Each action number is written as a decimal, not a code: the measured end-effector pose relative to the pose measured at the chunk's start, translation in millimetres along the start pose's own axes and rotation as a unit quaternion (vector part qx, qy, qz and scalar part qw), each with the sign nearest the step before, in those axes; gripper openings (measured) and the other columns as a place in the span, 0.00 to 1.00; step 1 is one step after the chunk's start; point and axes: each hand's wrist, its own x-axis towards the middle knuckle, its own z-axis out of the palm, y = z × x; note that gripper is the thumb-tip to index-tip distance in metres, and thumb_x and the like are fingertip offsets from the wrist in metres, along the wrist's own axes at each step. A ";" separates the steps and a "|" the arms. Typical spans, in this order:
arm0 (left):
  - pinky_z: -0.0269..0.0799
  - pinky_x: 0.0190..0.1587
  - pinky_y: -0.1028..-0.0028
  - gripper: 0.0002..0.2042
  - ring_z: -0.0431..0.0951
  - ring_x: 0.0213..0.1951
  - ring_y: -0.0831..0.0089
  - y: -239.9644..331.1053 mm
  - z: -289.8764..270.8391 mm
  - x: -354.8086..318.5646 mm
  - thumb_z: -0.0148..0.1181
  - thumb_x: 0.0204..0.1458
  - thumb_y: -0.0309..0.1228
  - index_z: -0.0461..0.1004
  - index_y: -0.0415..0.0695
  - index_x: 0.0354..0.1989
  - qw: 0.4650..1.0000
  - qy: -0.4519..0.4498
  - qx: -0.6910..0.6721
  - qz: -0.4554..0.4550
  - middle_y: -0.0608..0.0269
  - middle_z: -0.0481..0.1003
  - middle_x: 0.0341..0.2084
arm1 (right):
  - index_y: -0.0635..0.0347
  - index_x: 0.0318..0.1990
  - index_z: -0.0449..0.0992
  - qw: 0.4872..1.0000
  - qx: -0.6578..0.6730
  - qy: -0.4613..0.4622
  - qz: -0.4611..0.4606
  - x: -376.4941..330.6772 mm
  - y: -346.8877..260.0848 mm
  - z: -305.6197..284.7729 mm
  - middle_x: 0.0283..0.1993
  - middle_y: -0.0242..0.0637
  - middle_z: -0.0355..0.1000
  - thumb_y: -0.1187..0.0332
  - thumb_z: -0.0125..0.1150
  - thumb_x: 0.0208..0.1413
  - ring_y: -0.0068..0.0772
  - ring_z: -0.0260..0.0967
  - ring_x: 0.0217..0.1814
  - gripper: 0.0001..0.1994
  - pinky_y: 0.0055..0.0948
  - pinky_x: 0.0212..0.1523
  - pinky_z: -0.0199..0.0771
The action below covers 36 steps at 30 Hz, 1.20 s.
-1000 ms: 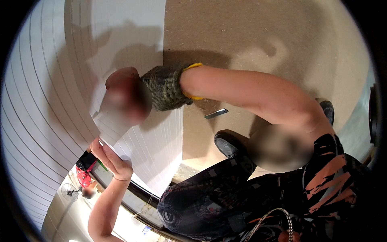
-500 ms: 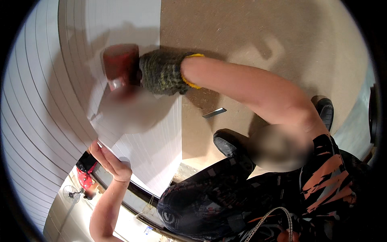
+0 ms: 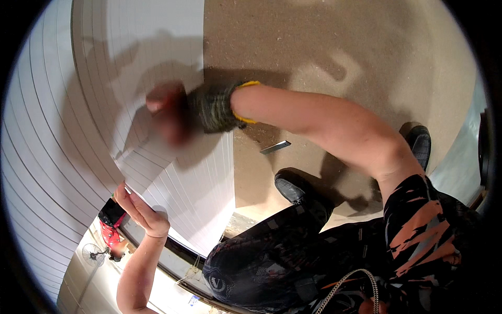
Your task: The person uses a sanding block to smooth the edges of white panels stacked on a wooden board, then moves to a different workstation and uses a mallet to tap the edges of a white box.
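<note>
My right hand (image 3: 213,109), in a dark knit glove with a yellow cuff, is closed round a red and dark tool (image 3: 170,112). Motion blurs the tool, and I cannot make out its exact kind. It is over a short white grooved panel piece (image 3: 146,166), which lies at the corner where the white slatted wall (image 3: 47,131) meets another white grooved panel (image 3: 204,178). At the lower end of that short piece, my bare left hand (image 3: 144,212) has its fingers closed on the edge.
On the brown board floor (image 3: 334,68) lies a slim dark and silver blade-like tool (image 3: 275,147). My black shoes (image 3: 293,186) are close by. Beyond the panels at lower left are a person in red (image 3: 111,230) and a standing fan (image 3: 93,252).
My right hand has moved slightly down with the red tool, whose upper part has dropped and tilted. The left hand keeps its place at the panel's edge.
</note>
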 end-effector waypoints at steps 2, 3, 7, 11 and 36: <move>0.48 0.66 0.64 0.21 0.58 0.64 0.65 -3.0 1.7 -1.5 0.31 0.66 0.33 0.55 0.37 0.64 1.000 -0.004 0.009 0.004 0.53 0.54 0.66 | 0.56 0.13 0.71 0.994 -0.031 -0.094 0.046 1.9 -8.5 -19.5 0.18 0.37 0.67 0.65 0.62 0.26 0.43 0.68 0.25 0.07 0.35 0.31 0.72; 0.48 0.66 0.64 0.21 0.58 0.64 0.65 -3.6 2.9 -0.6 0.31 0.66 0.33 0.55 0.37 0.64 1.000 -0.002 0.003 0.009 0.53 0.54 0.66 | 0.56 0.13 0.72 0.991 -0.052 -0.119 0.023 1.2 -7.4 -29.5 0.18 0.37 0.68 0.65 0.62 0.26 0.42 0.68 0.25 0.07 0.35 0.30 0.72; 0.48 0.66 0.64 0.21 0.58 0.64 0.65 -0.2 6.8 -0.4 0.32 0.66 0.33 0.55 0.37 0.64 1.000 0.002 -0.020 0.005 0.53 0.55 0.66 | 0.55 0.15 0.74 0.988 -0.055 -0.143 0.036 -5.2 -4.9 -27.5 0.18 0.38 0.68 0.66 0.62 0.28 0.42 0.68 0.24 0.05 0.35 0.28 0.71; 0.48 0.61 0.68 0.19 0.59 0.53 0.66 4.7 11.2 2.1 0.34 0.63 0.30 0.59 0.34 0.58 0.998 0.040 -0.047 -0.003 0.54 0.62 0.51 | 0.55 0.15 0.75 0.989 -0.035 -0.136 0.039 -8.2 -3.8 -18.5 0.19 0.38 0.69 0.66 0.62 0.29 0.41 0.68 0.24 0.05 0.35 0.28 0.71; 0.51 0.58 0.66 0.19 0.60 0.52 0.63 3.2 7.6 4.4 0.36 0.64 0.33 0.60 0.35 0.59 0.999 0.032 0.000 0.023 0.52 0.63 0.50 | 0.54 0.19 0.75 0.994 0.030 -0.094 -0.036 1.3 -14.7 -21.1 0.23 0.37 0.70 0.65 0.61 0.33 0.39 0.69 0.28 0.05 0.34 0.32 0.70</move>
